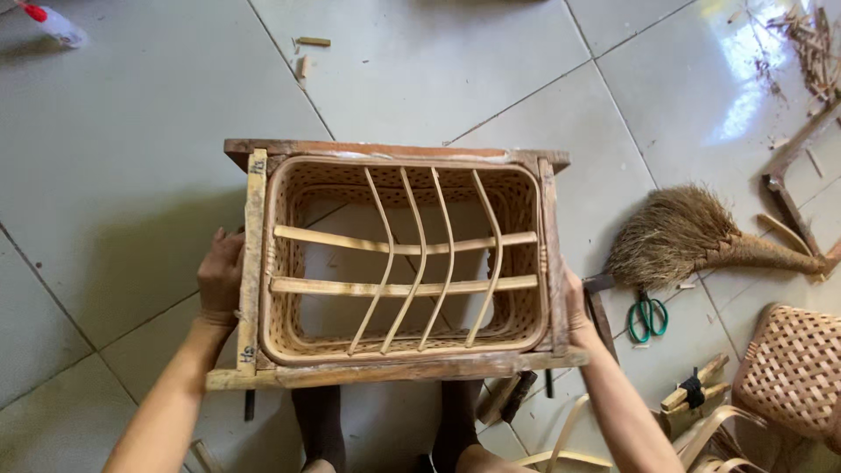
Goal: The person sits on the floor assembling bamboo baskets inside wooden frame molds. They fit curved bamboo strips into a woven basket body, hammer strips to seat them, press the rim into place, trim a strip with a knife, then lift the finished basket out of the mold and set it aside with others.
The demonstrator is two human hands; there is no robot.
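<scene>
A woven rattan basket sits inside a rough wooden frame, open bottom facing me, with several curved bamboo ribs crossed by two flat bamboo slats. My left hand grips the frame's left side rail. My right hand holds the right side rail. The whole piece is held above the tiled floor, over my legs.
A brown grass broom lies to the right, with green-handled scissors below it. A woven rattan piece and bound wood sticks sit at lower right. Wood scraps lie at top right, a plastic bottle at top left.
</scene>
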